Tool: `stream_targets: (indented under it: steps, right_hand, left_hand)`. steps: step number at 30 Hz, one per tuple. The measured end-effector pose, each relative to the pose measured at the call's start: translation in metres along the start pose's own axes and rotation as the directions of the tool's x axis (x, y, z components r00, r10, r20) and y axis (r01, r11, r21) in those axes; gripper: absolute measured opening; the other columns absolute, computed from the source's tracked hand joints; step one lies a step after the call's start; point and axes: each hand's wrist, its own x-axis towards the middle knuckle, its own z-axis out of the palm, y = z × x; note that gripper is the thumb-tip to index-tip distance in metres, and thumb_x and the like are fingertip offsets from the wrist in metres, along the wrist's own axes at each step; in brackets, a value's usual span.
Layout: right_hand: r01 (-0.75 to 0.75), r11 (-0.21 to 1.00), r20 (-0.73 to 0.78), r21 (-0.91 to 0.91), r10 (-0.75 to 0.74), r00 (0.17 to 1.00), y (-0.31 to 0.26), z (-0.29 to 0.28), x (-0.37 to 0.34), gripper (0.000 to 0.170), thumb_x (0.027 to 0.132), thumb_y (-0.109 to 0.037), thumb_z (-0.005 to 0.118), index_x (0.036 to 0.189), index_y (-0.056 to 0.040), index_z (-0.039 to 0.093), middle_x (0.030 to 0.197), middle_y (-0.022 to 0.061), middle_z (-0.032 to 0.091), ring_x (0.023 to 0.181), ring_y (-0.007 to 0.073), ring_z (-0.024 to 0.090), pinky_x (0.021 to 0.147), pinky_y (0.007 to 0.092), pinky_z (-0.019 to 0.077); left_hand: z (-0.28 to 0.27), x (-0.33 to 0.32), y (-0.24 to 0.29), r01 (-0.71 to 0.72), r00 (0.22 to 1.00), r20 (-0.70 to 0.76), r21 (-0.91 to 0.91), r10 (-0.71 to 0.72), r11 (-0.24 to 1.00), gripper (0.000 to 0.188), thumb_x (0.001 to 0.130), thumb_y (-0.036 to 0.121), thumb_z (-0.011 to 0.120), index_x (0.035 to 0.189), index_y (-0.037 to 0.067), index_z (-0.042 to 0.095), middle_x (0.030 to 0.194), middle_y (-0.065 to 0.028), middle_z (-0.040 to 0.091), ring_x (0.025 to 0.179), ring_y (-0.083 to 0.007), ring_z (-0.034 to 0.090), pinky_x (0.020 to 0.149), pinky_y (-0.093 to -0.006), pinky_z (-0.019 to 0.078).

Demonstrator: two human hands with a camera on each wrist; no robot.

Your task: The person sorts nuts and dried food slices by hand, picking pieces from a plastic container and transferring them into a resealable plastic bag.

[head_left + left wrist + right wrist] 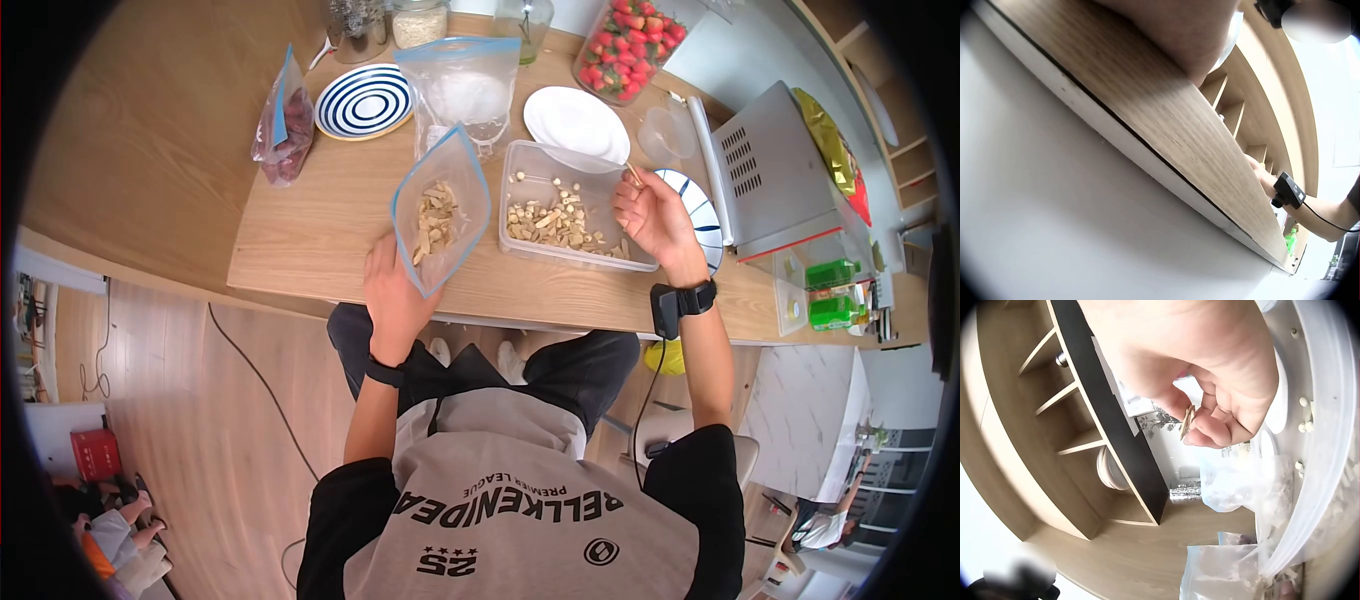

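My left hand (395, 295) grips the lower left side of a clear zip bag (468, 222) with a blue edge, its mouth spread wide. Pale dried slices (436, 218) lie inside that bag. Over the right end of a clear plastic box (575, 259), my right hand (655, 220) pinches a few thin dried slices (1187, 422) between thumb and fingertips. Loose slices and small round cream pieces (548, 222) cover part of the box floor. The left wrist view shows mostly the table edge (1166, 137) and part of my left arm, with the bag hidden.
Behind the box stand a white plate (575, 118), a puffy zip bag (465, 95) and a container of strawberries (630, 45). A blue-ringed plate (362, 100) and a bag of dark red food (285, 135) are at left. A blue-striped plate (703, 215) lies under my right wrist.
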Motion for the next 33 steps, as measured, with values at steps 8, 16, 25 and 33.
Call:
stream_targets:
  steps: [8,16,25,33]
  right_hand:
    - [-0.076,0.974,0.100,0.215,0.055,0.993,-0.004,-0.005,0.002,0.027,0.107,-0.021,0.050,0.082,-0.0108,0.049,0.072,-0.0020,0.041,0.063,0.0117,0.038,0.055,0.0268,0.0331]
    - [-0.143,0.957,0.233,0.251,0.084,0.969,-0.005,-0.017,0.006,0.028,0.107,-0.022,0.052,0.083,-0.0089,0.047,0.075,-0.0006,0.041,0.063,0.0106,0.039,0.055,0.0265,0.0324]
    - [-0.113,0.965,0.080,0.238,0.096,0.992,-0.005,-0.002,0.005,0.021,0.107,-0.016,0.046,0.090,-0.0067,0.053,0.074,-0.0007,0.044,0.055,0.0090,0.037,0.048,0.0247,0.0291]
    - [-0.104,0.994,0.103,-0.021,0.106,0.989,-0.006,0.025,0.013,0.026,0.111,-0.024,0.055,0.090,-0.0091,0.054,0.067,-0.0043,0.038,0.054,0.0056,0.035,0.047,0.0226,0.0292]
  left_hand:
    - [-0.001,0.000,0.001,0.015,1.000,0.008,-0.001,-0.015,1.000,0.058,0.078,0.021,0.085,0.127,0.000,0.063,0.118,-0.0169,0.064,0.110,-0.0390,0.060,0.096,-0.0474,0.0479]
    - [-0.002,0.005,0.004,-0.038,0.995,-0.090,-0.037,0.035,0.999,0.048,0.079,0.016,0.081,0.124,0.004,0.067,0.111,-0.0183,0.070,0.103,-0.0419,0.066,0.091,-0.0478,0.0511]
    - [-0.004,0.005,0.005,-0.021,0.995,-0.095,-0.036,0.018,0.999,0.051,0.077,0.018,0.084,0.123,0.003,0.068,0.110,-0.0175,0.068,0.099,-0.0406,0.064,0.087,-0.0481,0.0504]
    - [-0.004,0.004,0.004,-0.024,0.996,-0.090,-0.037,0.021,0.999,0.055,0.077,0.020,0.084,0.125,0.003,0.067,0.117,-0.0192,0.066,0.107,-0.0412,0.063,0.093,-0.0487,0.0498]
